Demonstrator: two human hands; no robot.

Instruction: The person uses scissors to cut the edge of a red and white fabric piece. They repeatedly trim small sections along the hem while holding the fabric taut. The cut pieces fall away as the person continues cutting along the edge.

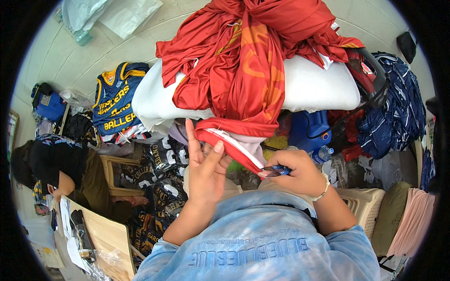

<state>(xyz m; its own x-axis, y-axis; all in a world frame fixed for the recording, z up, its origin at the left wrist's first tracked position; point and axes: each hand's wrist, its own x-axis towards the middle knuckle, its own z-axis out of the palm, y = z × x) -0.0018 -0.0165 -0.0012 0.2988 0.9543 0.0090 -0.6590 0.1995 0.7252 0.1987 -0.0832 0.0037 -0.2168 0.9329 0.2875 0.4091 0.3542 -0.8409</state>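
A heap of shiny red jersey cloth (262, 70) with orange-yellow markings covers a white padded board (321, 84). Its hem, with a white strip on the inner side, hangs toward me off the near edge. My left hand (206, 171) holds this hem between thumb and fingers, index finger pointing upward. In my right hand (300, 171) is a small pair of thread snips (275, 171) with a blue and black body. The snips' tip is at the lower right end of the hem; whether the blades touch a thread is too small to tell.
Right of the board stand a dark clothes iron (363, 70) and piled navy garments (391, 107). A blue container (309, 129) and a water bottle (322, 153) sit below. At left are a navy-yellow jersey (119, 100), black printed garments (161, 182) and a bent-over person (56, 161).
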